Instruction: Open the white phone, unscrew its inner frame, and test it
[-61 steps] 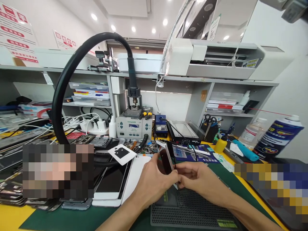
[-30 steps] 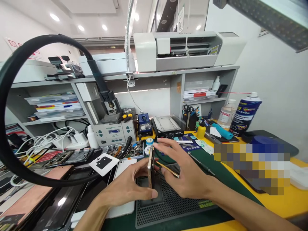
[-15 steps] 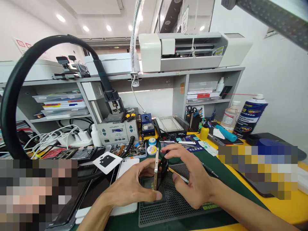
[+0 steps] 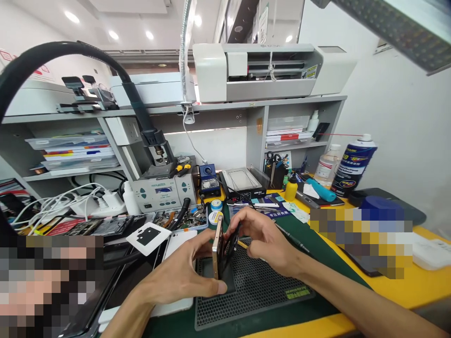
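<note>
My left hand [image 4: 179, 274] is wrapped round a gold-edged phone frame [image 4: 216, 251] that stands upright on its side. The thumb presses its lower end and the fingers reach behind it. My right hand [image 4: 269, 241] curls to the right of it, its fingertips on the upper edge of a thin black panel [image 4: 230, 246] tilted open beside the frame. Where the panel meets the frame is hidden. A slim tool with a yellow section [image 4: 243, 244] sticks out from under the right fingers; its kind is unclear. Beneath lies a grey honeycomb mat [image 4: 260, 281].
Left of the mat lie a white phone-like slab [image 4: 179, 246] and a white card with black cut-outs [image 4: 148, 237]. Behind stand a parts tray [image 4: 192, 218], a hot-air station [image 4: 165, 192] and small round tins [image 4: 215, 217]. A screwdriver [image 4: 292, 237] and spray can [image 4: 354, 164] are at right.
The view has shifted right a little. My right fingers have curled in closer to the panel's upper edge, and the slim tool shows less. My left hand keeps its grip on the frame.
</note>
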Tool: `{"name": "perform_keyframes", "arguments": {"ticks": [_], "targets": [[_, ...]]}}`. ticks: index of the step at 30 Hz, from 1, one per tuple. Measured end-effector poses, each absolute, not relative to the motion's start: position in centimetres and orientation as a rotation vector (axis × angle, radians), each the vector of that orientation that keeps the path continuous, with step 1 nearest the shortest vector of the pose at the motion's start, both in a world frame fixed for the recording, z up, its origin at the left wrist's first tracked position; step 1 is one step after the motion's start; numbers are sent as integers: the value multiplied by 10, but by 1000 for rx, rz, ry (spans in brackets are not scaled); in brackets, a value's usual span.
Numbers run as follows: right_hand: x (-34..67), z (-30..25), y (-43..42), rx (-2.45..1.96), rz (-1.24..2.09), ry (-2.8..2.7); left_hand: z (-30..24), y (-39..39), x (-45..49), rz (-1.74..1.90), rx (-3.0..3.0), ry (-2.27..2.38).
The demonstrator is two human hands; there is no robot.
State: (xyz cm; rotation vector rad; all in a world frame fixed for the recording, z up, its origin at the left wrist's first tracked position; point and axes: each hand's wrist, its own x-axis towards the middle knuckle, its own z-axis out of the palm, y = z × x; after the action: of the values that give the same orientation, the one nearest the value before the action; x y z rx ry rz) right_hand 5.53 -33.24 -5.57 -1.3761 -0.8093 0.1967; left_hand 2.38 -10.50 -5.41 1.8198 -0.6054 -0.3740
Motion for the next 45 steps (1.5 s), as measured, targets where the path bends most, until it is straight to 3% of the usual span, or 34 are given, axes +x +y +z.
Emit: {"name": "perform_keyframes", "arguments": {"ticks": [13,26,36,45], "targets": [[60,-56,-333,-1088,415,-712,-56,-105,26,-592,1472,-513],[60,-54,-331,-1037,490,-643,-57,-112,23,-566,1365,-503],[59,-51,-331,-1377,331,-534,-64,-115,26,-405,1394,-390],[51,-58,-325,-1497,461,-548,-59,-118,24,-270,1463,-250]]}}
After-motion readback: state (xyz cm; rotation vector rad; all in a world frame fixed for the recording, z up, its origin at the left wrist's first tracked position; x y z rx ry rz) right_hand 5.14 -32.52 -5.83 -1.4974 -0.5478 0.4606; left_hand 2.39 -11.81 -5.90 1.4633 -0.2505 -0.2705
